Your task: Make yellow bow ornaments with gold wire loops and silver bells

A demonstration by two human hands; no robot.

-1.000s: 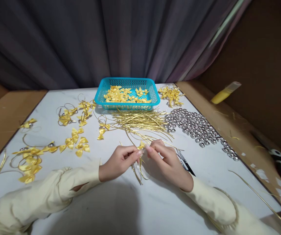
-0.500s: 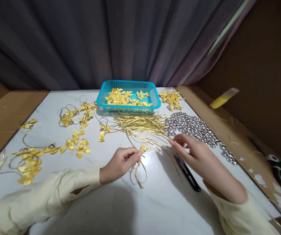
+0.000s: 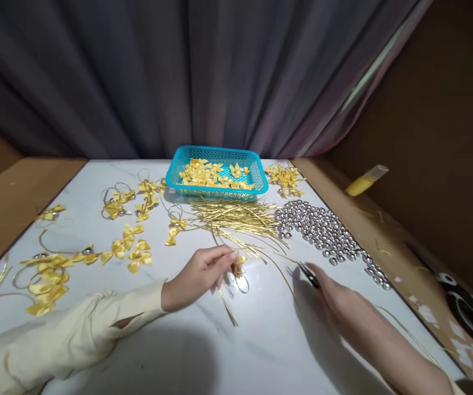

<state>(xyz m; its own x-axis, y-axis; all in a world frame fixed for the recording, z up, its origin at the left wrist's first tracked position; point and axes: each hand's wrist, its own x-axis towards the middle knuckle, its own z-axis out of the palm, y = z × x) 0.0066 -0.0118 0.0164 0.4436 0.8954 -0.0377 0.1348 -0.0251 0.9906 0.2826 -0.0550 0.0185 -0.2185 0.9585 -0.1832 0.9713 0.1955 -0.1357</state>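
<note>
One yellow bow (image 3: 240,263) and gold cord tails (image 3: 229,310), pinched in my left hand (image 3: 201,274) near the table's (image 3: 261,340) middle. My right hand (image 3: 335,293) grips black snips (image 3: 309,276). Step in hand, I judge: trimming; next move calls for bringing snips to tails. Blue basket (image 3: 263,178), near table's far edge: many small bows (image 3: 199,173) inside.

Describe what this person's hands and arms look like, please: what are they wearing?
The left hand and right hand are both bare. The left arm wears a long, loose, pale cream fabric sleeve, wrinkled, with a narrow slit near its plain cuff. The right forearm is mostly uncovered.
</note>
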